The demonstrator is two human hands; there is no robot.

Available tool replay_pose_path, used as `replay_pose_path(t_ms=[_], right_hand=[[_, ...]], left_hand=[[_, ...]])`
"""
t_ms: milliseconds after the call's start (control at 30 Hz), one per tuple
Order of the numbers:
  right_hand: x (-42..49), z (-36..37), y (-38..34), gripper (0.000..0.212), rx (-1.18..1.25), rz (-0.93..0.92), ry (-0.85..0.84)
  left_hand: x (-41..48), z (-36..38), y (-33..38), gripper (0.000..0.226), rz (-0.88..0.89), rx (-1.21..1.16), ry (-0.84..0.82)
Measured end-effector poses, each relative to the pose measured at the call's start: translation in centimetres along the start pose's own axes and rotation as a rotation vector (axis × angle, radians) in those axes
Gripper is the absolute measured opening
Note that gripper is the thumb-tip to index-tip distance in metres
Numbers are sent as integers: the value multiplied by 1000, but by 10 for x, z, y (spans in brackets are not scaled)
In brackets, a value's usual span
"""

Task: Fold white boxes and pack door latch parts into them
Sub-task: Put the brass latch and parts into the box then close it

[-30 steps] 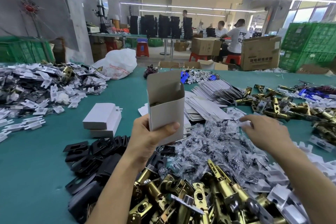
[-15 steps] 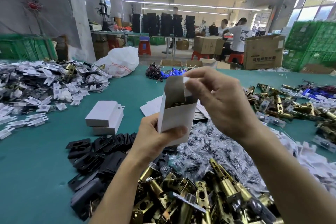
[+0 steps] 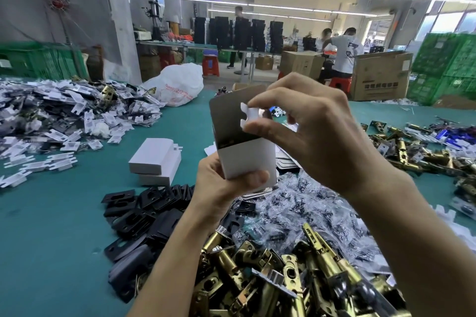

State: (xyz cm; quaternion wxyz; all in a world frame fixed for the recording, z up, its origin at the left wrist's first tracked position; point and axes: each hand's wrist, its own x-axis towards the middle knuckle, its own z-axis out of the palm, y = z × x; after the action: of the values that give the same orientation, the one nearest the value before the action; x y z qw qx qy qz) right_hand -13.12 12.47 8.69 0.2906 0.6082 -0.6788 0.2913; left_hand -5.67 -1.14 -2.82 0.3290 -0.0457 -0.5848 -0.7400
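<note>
Above the middle of the counter (image 3: pixel 51 239), nearer its front edge, the person's left hand (image 3: pixel 221 183) grips an upright white box (image 3: pixel 247 159), with the thumb laid across the front face and the fingers curled behind. The box's top is open and its lid flap stands up at the back. Something dark sits inside, too shadowed to make out. The right hand (image 3: pixel 309 136) pinches a small white tabbed card piece (image 3: pixel 251 117) between thumb and forefinger at the mouth of the box, just in front of the raised flap. Its other fingers are loosely curled. The two hands are close together, with the box between them.

Along the front edge lies a heap of brass latch bolts (image 3: pixel 257 278), and a pile of black strike plates (image 3: pixel 144 213) sits just to its left. Clear bags of screws (image 3: pixel 309 213) spread behind the bolts, under the right forearm. Two closed white boxes (image 3: pixel 157 159) are stacked one on the other, left of the held box and apart from it. Flat box blanks (image 3: pixel 286 162) show behind the held box, mostly hidden. Toward the far left corner sprawls a heap of white card pieces (image 3: pixel 64 116) mixed with bagged parts. A white plastic bag (image 3: pixel 177 87) rests at the far edge. More brass latches (image 3: pixel 412 152) are strewn toward the right edge.
</note>
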Motion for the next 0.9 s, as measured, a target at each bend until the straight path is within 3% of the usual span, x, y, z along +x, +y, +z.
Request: replay_pose_path(t_ms=[133,333,633,900], right_hand=[[-1,0,6,42,-67,-27,-112],[-4,2,20,47,42,73,-231],[-9,-4,32,27,0,-40,-150],[-13,1,39,19,12,33,-202]], left_hand=[[0,-2,-1,32,-55,28,37],[-1,2,-1,28,-90,109,24],[-1,3,0,26,-124,116,28],[-1,6,0,18,-138,163,27]])
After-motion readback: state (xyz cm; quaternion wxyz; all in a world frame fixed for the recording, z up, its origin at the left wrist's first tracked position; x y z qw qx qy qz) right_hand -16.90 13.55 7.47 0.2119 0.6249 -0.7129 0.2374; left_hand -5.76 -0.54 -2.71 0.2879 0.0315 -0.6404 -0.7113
